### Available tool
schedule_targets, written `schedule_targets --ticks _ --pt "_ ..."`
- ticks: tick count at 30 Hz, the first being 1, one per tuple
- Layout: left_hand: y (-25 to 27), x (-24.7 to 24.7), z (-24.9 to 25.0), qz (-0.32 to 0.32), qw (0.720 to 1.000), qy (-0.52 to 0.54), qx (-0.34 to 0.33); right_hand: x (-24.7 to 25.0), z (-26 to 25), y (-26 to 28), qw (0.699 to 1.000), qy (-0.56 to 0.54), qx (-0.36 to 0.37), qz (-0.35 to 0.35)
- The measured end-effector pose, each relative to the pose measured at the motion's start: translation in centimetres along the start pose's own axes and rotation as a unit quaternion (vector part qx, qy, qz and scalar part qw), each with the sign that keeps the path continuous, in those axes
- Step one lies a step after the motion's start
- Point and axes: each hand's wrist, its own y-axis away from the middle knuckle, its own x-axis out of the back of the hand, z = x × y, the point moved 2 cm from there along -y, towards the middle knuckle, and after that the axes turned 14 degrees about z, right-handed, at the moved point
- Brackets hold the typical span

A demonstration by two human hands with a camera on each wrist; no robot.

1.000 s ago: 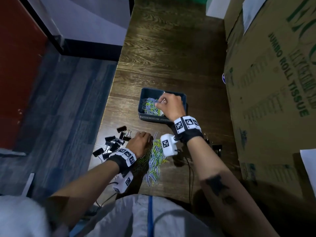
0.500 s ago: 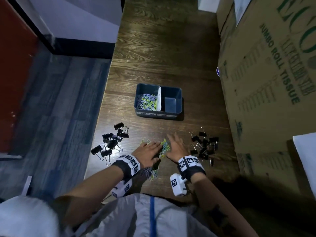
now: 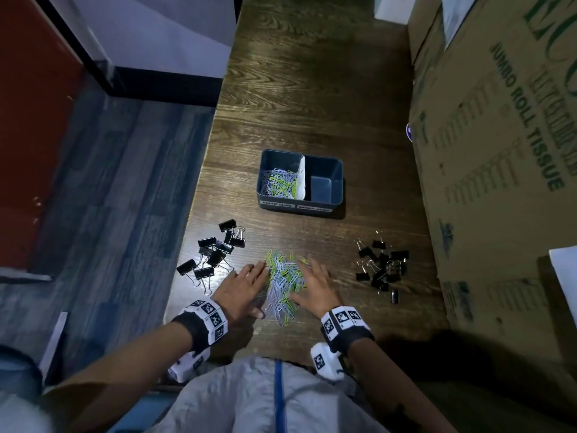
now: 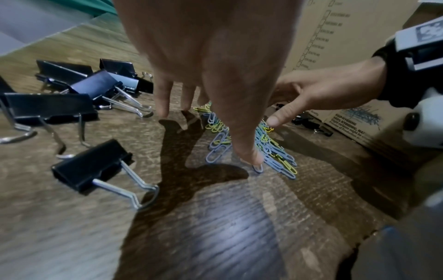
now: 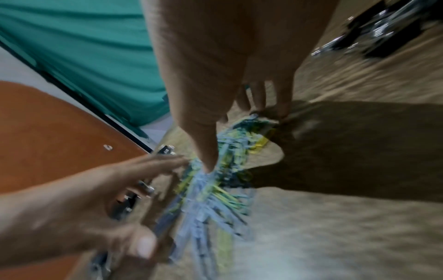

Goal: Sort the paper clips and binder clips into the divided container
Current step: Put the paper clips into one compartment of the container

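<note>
A dark blue divided container (image 3: 281, 204) stands mid-table. Its left compartment holds coloured paper clips (image 3: 279, 182); its right compartment (image 3: 321, 189) is bare. A pile of loose paper clips (image 3: 284, 282) (image 4: 268, 147) (image 5: 215, 199) lies near the table's front edge. My left hand (image 3: 243, 289) (image 4: 223, 117) touches the pile's left side with straight fingers. My right hand (image 3: 318, 285) (image 5: 230, 136) flanks the right side, also with straight fingers, its thumb on the clips. Black binder clips lie in two groups, one on the left (image 3: 215, 254) (image 4: 91, 166) and one on the right (image 3: 382, 267).
A large cardboard box (image 3: 499, 151) printed "JUMBO ROLL TISSUE" walls off the right side of the table. The table's left edge (image 3: 203, 170) drops to a blue-grey floor. One stray binder clip (image 3: 395, 296) lies near the right group.
A second ago my right hand was over the container's left compartment. It has come back to the loose pile, and both hands now lie flat on either side of it.
</note>
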Motion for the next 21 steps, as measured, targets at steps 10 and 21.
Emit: schedule_targets --ticks 10,21 --pt "-2.9 0.4 1.9 0.061 0.99 0.105 0.07 -2.5 -0.6 0.2 0.985 0.149 0.069 -0.057" --pt "-4.6 1.6 1.4 0.112 0.978 0.153 0.083 0.4 -0.6 -2.8 0.995 0.045 0.06 0.061"
